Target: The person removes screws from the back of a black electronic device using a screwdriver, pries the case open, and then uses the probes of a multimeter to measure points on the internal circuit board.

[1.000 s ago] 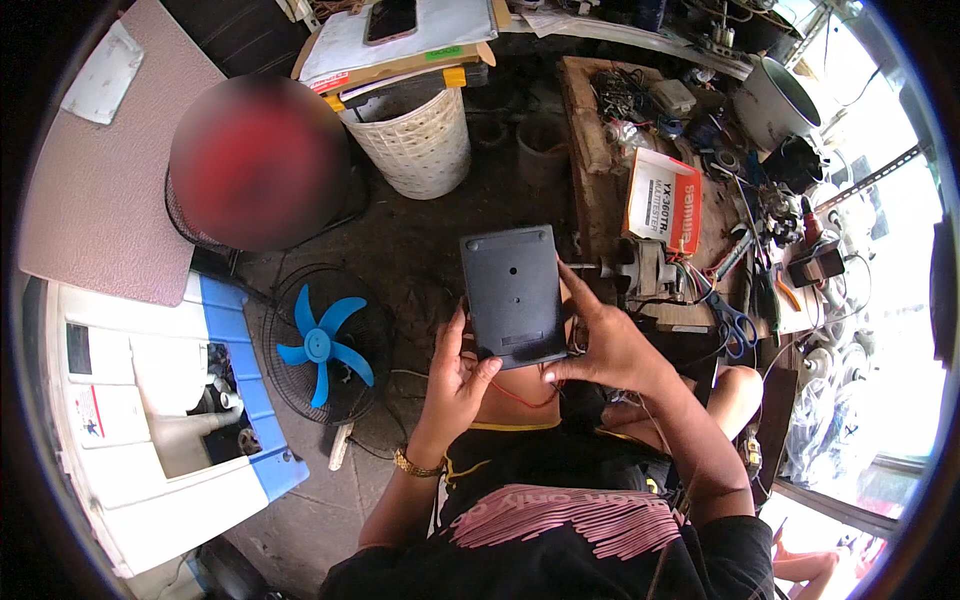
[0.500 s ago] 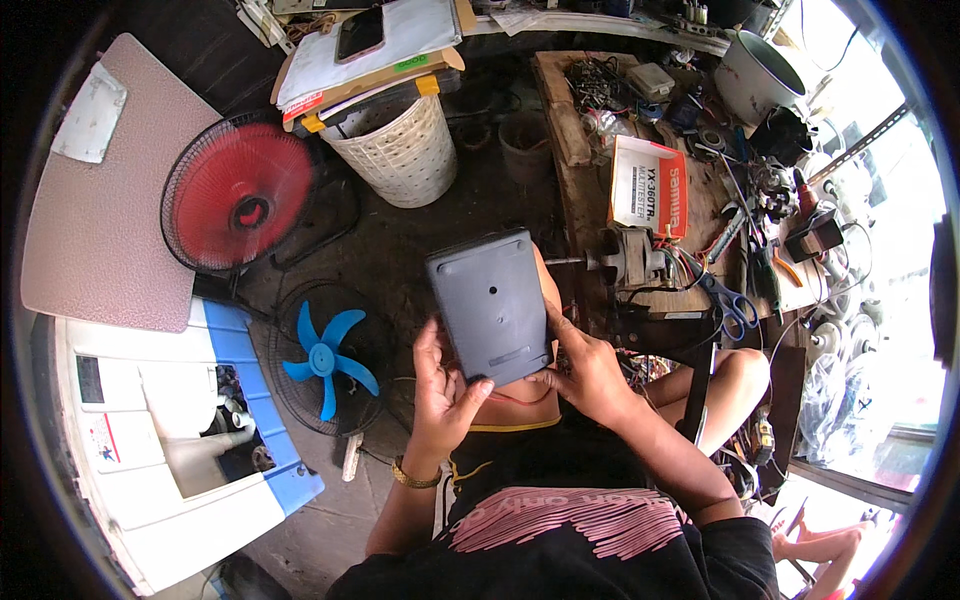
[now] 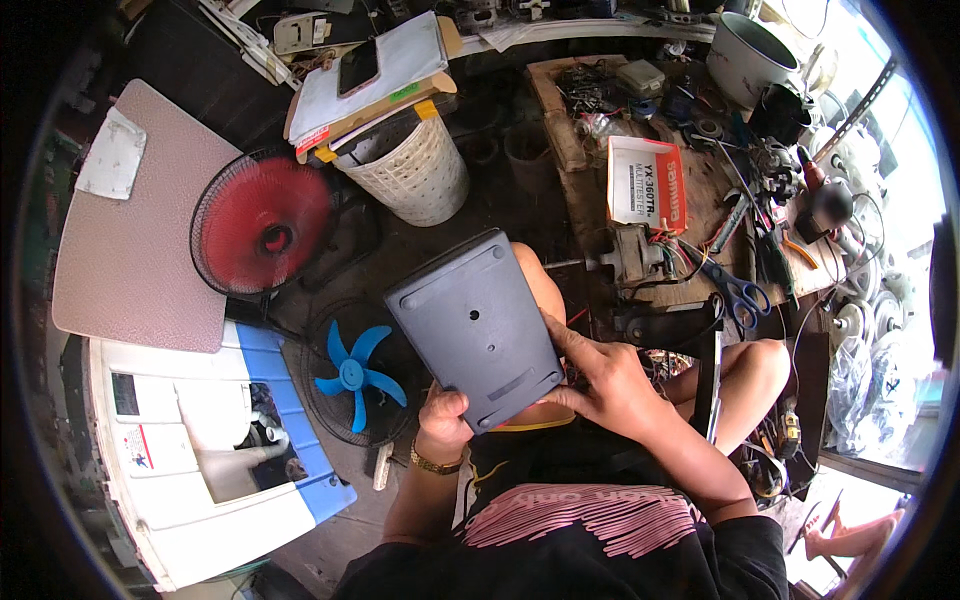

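Between my hands I hold a dark grey multimeter (image 3: 460,345), its flat plastic back turned up, with two holes and small round feet at the corners. My left hand (image 3: 443,415) is closed on its lower left edge, thumb on top and fingers hidden beneath. My right hand (image 3: 610,385) grips the lower right edge between thumb and fingers. The front of the multimeter is hidden from view. It is tilted above my lap, near my bare knee.
On the wooden bench (image 3: 590,215) at right lie an open orange-and-white box (image 3: 645,185), a small motor (image 3: 632,258), blue-handled scissors (image 3: 742,298) and pliers. To the left stand a fan with blue blades (image 3: 351,375), a red fan (image 3: 265,225), a white-and-blue machine (image 3: 150,490) and a white basket (image 3: 415,175).
The multimeter has come nearer, shifted left and tilted further counterclockwise. My left hand has lowered, with fewer fingers showing; the right still grips the edge. The whole view has shifted slightly.
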### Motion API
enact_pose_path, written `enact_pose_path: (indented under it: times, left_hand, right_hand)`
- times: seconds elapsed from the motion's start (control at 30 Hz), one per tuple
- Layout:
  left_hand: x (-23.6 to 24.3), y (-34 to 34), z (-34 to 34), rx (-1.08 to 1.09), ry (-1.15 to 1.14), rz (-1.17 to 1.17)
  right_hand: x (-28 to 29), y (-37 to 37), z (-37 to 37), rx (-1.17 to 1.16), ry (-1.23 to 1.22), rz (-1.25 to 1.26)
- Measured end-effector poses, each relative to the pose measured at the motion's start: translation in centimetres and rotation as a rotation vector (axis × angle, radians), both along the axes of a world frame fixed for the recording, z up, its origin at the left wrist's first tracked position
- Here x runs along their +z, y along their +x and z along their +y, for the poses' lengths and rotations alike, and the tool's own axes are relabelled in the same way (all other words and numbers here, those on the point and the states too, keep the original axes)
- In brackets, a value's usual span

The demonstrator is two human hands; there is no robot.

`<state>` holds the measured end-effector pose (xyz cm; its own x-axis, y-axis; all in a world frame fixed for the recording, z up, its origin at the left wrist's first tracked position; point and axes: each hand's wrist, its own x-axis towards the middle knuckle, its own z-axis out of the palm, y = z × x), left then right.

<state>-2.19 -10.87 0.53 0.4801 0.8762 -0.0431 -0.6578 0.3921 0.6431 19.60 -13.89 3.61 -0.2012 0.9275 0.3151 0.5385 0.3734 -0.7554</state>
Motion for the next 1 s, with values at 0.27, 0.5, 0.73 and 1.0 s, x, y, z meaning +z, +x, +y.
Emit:
enact_pose_path:
  times: [0.27,0.5,0.73,1.0]
  left_hand:
    - [2.8,3.8,0.6,-0.17,0.19,-0.177]
    - [2.4,4.3,0.8,-0.044,0.244,-0.215]
    - [2.0,5.7,1.0,0.046,0.365,-0.157]
    - [0.8,6.8,1.7,0.006,0.486,-0.296]
  right_hand:
    - [0.7,0.4,-1.4,0.037,0.007,0.027]
    - [-0.3,-1.0,-2.2,-0.152,0.153,0.24]
    - [2.2,-1.6,-3.0,-0.19,0.072,0.052]
    - [2.0,-2.0,-3.2,-0.227,-0.007,0.013]
